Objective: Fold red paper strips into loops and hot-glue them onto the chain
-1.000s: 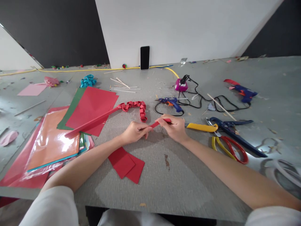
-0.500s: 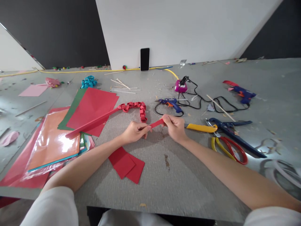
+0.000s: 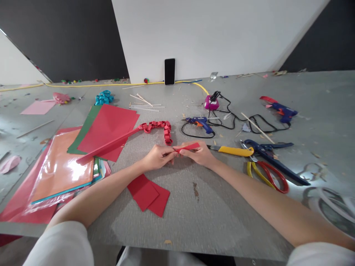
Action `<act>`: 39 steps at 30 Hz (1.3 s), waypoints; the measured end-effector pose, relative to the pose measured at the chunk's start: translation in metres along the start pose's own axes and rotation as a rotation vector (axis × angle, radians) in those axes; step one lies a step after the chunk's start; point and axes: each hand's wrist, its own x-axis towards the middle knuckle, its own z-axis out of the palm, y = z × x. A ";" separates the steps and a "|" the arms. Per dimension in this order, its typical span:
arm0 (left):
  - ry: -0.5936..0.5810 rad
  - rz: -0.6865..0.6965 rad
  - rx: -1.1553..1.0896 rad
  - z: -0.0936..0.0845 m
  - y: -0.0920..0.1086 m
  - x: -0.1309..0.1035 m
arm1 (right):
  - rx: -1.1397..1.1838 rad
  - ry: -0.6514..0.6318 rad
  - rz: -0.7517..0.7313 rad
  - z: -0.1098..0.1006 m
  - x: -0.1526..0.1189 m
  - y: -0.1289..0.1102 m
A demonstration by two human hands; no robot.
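My left hand [image 3: 158, 156] pinches one end of a narrow red paper strip [image 3: 190, 146] over the middle of the table. My right hand [image 3: 200, 154] is closed on the same strip close beside the left fingertips, and the strip's free end points right above its fingers. Just beyond my left hand, a red folded-paper chain [image 3: 167, 132] curves down from the end of a long red rolled stick [image 3: 108, 145]. Two overlapping red paper pieces [image 3: 148, 194] lie nearer to me, below the left wrist.
Left: red sheet [image 3: 108, 127], orange pack in plastic [image 3: 66, 159], blue paper curls [image 3: 104, 97]. Right: blue glue gun [image 3: 201, 122], second glue gun [image 3: 284, 111], yellow cutter [image 3: 235, 150], blue pliers [image 3: 277, 162], red-and-yellow scissors [image 3: 273, 177]. A phone [image 3: 169, 72] leans on the wall.
My right hand has slid left along the strip until its fingers are beside my left fingertips. The strip's free end now sticks out to the right.
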 end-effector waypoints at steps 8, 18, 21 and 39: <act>0.041 0.036 0.081 0.002 0.001 0.001 | -0.100 0.054 0.110 0.004 -0.005 -0.004; 0.381 0.074 0.518 0.002 -0.008 0.001 | -0.099 0.425 0.108 0.003 0.005 0.015; 0.346 0.035 0.627 0.004 -0.011 0.001 | -0.077 0.375 0.103 0.004 0.007 0.019; 0.160 -0.065 0.716 0.005 -0.009 0.001 | -0.261 0.215 0.041 0.007 0.003 0.010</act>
